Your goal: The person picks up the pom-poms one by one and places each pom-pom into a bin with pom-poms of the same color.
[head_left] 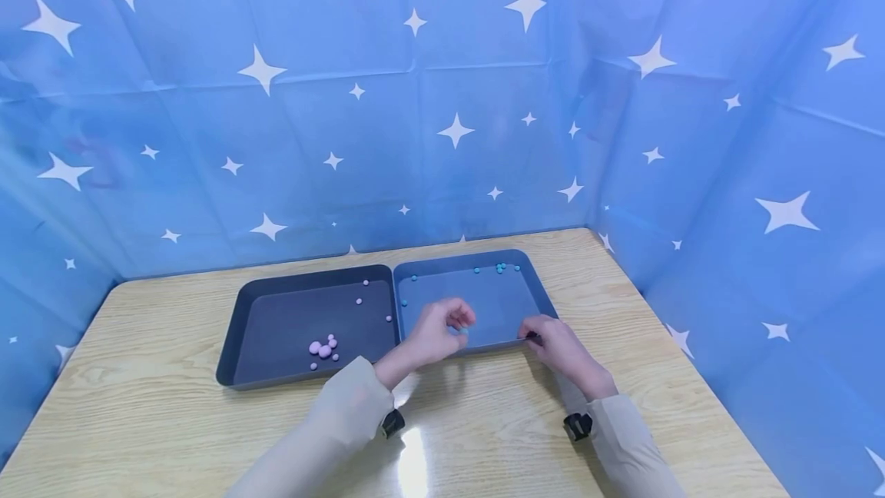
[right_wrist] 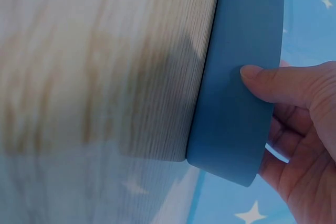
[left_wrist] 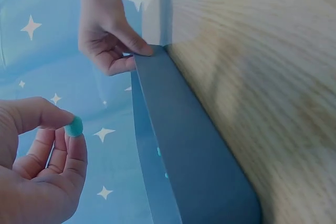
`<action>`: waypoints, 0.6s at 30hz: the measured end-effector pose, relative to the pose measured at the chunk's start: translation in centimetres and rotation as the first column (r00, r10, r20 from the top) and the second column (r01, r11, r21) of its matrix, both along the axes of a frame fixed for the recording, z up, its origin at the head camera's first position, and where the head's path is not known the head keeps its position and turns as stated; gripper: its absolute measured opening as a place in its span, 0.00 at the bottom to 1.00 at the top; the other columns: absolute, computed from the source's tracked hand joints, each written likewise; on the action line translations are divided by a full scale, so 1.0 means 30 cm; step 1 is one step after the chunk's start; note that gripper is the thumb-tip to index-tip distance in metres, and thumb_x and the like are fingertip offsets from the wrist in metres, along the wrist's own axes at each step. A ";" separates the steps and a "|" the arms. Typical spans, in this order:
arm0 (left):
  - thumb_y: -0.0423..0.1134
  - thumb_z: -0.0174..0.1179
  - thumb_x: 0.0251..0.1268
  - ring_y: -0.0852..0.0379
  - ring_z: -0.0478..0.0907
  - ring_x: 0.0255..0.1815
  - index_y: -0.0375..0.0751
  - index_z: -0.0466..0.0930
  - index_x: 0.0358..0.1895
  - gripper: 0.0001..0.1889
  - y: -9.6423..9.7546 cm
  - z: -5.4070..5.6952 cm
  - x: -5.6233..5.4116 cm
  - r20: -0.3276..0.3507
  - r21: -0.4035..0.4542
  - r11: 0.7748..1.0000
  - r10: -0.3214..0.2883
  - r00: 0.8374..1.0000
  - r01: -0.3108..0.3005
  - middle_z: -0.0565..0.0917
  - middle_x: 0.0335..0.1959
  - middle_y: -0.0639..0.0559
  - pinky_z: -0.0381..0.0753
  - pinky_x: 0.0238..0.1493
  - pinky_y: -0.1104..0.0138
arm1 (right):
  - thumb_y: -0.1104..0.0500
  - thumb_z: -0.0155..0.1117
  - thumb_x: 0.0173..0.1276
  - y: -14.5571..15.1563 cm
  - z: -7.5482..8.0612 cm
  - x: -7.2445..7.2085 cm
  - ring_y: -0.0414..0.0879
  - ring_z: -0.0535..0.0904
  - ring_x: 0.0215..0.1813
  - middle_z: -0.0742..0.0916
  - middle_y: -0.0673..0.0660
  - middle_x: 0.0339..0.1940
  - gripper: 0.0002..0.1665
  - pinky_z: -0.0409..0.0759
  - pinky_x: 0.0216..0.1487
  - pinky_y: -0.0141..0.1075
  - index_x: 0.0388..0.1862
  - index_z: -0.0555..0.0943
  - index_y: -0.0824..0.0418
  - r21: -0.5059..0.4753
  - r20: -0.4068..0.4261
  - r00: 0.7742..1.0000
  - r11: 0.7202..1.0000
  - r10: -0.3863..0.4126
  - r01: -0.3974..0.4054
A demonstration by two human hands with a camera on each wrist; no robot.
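Note:
My left hand (head_left: 435,333) is over the near side of the blue tray (head_left: 499,304). Between thumb and fingertip it pinches a small teal ball (left_wrist: 74,126), which shows clearly in the left wrist view. My right hand (head_left: 561,346) grips the tray's near wall by the right corner. In the right wrist view its thumb (right_wrist: 257,77) presses the outer face of that wall, and the other fingers are partly hidden behind the rim. Several small teal balls (head_left: 501,268) lie inside the blue tray, mostly along its far side.
A dark tray (head_left: 283,321) stands directly left of the blue one. Inside it, several pink balls (head_left: 325,351) of different sizes cluster near the front, with a few small ones toward its right side. Both trays rest on a wooden table (head_left: 159,375), before a blue star-patterned curtain (head_left: 387,152).

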State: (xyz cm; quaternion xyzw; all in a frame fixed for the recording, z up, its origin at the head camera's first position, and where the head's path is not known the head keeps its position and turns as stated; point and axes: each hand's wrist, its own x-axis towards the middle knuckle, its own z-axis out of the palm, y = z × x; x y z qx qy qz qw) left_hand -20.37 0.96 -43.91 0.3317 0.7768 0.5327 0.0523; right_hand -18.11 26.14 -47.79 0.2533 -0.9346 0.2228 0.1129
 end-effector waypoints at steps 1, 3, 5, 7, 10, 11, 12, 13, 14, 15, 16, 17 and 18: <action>0.18 0.56 0.50 0.46 0.77 0.37 0.30 0.76 0.37 0.11 0.002 0.004 -0.005 0.005 0.001 1.000 0.003 1.000 -0.003 0.80 0.37 0.39 0.79 0.41 0.59 | 0.76 0.66 0.51 0.000 -0.001 -0.001 0.49 0.80 0.35 0.84 0.52 0.28 0.13 0.80 0.37 0.40 0.26 0.80 0.60 0.000 0.000 1.000 1.000 -0.001 0.001; 0.18 0.57 0.50 0.45 0.77 0.37 0.30 0.76 0.37 0.11 0.005 0.012 -0.018 0.012 0.002 1.000 0.010 1.000 -0.010 0.80 0.37 0.39 0.80 0.41 0.60 | 0.77 0.66 0.50 0.001 -0.002 -0.001 0.49 0.80 0.35 0.84 0.52 0.28 0.13 0.80 0.37 0.40 0.26 0.80 0.60 -0.002 -0.005 1.000 1.000 0.001 -0.001; 0.18 0.56 0.50 0.43 0.77 0.37 0.30 0.76 0.37 0.11 0.008 0.020 -0.033 0.014 0.013 1.000 0.018 1.000 -0.018 0.80 0.37 0.38 0.79 0.41 0.61 | 0.77 0.66 0.50 0.000 -0.002 -0.002 0.49 0.80 0.35 0.84 0.52 0.28 0.13 0.80 0.37 0.40 0.26 0.80 0.60 -0.002 -0.001 1.000 1.000 -0.001 0.001; 0.18 0.56 0.49 0.43 0.77 0.37 0.30 0.77 0.37 0.11 0.013 0.031 -0.050 0.019 0.023 0.999 0.033 0.999 -0.033 0.80 0.37 0.39 0.79 0.40 0.63 | 0.77 0.66 0.51 -0.002 -0.001 -0.002 0.48 0.80 0.35 0.84 0.52 0.28 0.13 0.80 0.37 0.40 0.26 0.80 0.60 -0.002 0.007 1.000 1.000 -0.006 0.006; 0.18 0.56 0.50 0.46 0.77 0.36 0.32 0.77 0.37 0.11 0.023 0.046 -0.076 0.022 0.024 0.998 0.059 0.998 -0.059 0.80 0.36 0.41 0.78 0.39 0.67 | 0.76 0.66 0.51 -0.003 -0.001 -0.002 0.48 0.80 0.35 0.84 0.52 0.28 0.12 0.80 0.38 0.40 0.26 0.80 0.60 0.005 0.016 1.000 1.000 -0.015 0.015; 0.18 0.56 0.50 0.48 0.77 0.36 0.32 0.77 0.38 0.11 0.027 0.050 -0.084 0.032 0.022 0.997 0.068 0.997 -0.069 0.80 0.36 0.42 0.78 0.39 0.67 | 0.76 0.66 0.51 -0.004 0.000 -0.001 0.48 0.80 0.35 0.84 0.52 0.28 0.12 0.80 0.38 0.40 0.26 0.80 0.60 0.007 0.016 1.000 1.000 -0.018 0.018; 0.19 0.57 0.51 0.50 0.77 0.36 0.34 0.77 0.38 0.11 0.031 0.054 -0.091 0.041 0.018 0.997 0.079 0.996 -0.080 0.80 0.36 0.44 0.78 0.38 0.68 | 0.76 0.67 0.50 -0.004 -0.001 -0.001 0.49 0.80 0.35 0.84 0.52 0.28 0.12 0.80 0.38 0.41 0.26 0.80 0.60 0.010 0.015 1.000 1.000 -0.021 0.020; 0.19 0.57 0.51 0.52 0.76 0.35 0.34 0.77 0.38 0.11 0.037 0.058 -0.099 0.052 0.012 0.996 0.088 0.995 -0.089 0.80 0.37 0.45 0.77 0.38 0.68 | 0.76 0.67 0.50 -0.003 -0.001 -0.001 0.48 0.80 0.35 0.84 0.52 0.28 0.12 0.80 0.38 0.41 0.26 0.80 0.60 0.013 0.015 1.000 1.000 -0.023 0.023; 0.20 0.57 0.52 0.54 0.76 0.35 0.35 0.77 0.38 0.11 0.042 0.061 -0.105 0.061 0.008 0.995 0.097 0.993 -0.098 0.80 0.37 0.46 0.77 0.38 0.68 | 0.76 0.67 0.50 -0.003 -0.001 -0.001 0.48 0.80 0.35 0.84 0.52 0.28 0.12 0.80 0.38 0.41 0.26 0.80 0.60 0.014 0.017 1.000 1.000 -0.026 0.026; 0.20 0.56 0.52 0.55 0.76 0.35 0.35 0.77 0.38 0.11 0.047 0.063 -0.112 0.071 0.004 0.994 0.104 0.992 -0.105 0.80 0.37 0.47 0.77 0.38 0.69 | 0.76 0.67 0.50 -0.003 -0.003 -0.001 0.48 0.80 0.35 0.84 0.52 0.28 0.12 0.80 0.38 0.41 0.26 0.80 0.60 0.015 0.020 0.999 0.999 -0.028 0.028; 0.21 0.56 0.52 0.56 0.76 0.35 0.36 0.77 0.38 0.11 0.052 0.064 -0.118 0.084 -0.001 0.993 0.114 0.990 -0.114 0.80 0.37 0.47 0.77 0.38 0.69 | 0.76 0.67 0.50 -0.003 -0.003 -0.001 0.48 0.80 0.35 0.84 0.52 0.28 0.12 0.80 0.38 0.41 0.26 0.80 0.60 0.015 0.023 0.999 1.000 -0.028 0.028; 0.21 0.56 0.52 0.56 0.75 0.35 0.36 0.77 0.39 0.12 0.056 0.066 -0.124 0.093 -0.004 0.993 0.118 0.989 -0.118 0.80 0.37 0.48 0.77 0.38 0.69 | 0.76 0.67 0.50 -0.003 -0.003 -0.002 0.48 0.80 0.35 0.84 0.52 0.28 0.12 0.80 0.38 0.41 0.26 0.80 0.60 0.015 0.029 0.999 0.999 -0.029 0.028; 0.21 0.56 0.52 0.56 0.76 0.35 0.36 0.78 0.39 0.12 0.060 0.066 -0.130 0.093 -0.005 0.993 0.121 0.988 -0.121 0.80 0.37 0.47 0.77 0.38 0.68 | 0.76 0.66 0.51 -0.003 -0.003 -0.003 0.48 0.80 0.36 0.84 0.52 0.28 0.12 0.80 0.38 0.41 0.26 0.80 0.60 0.014 0.034 0.999 0.999 -0.029 0.028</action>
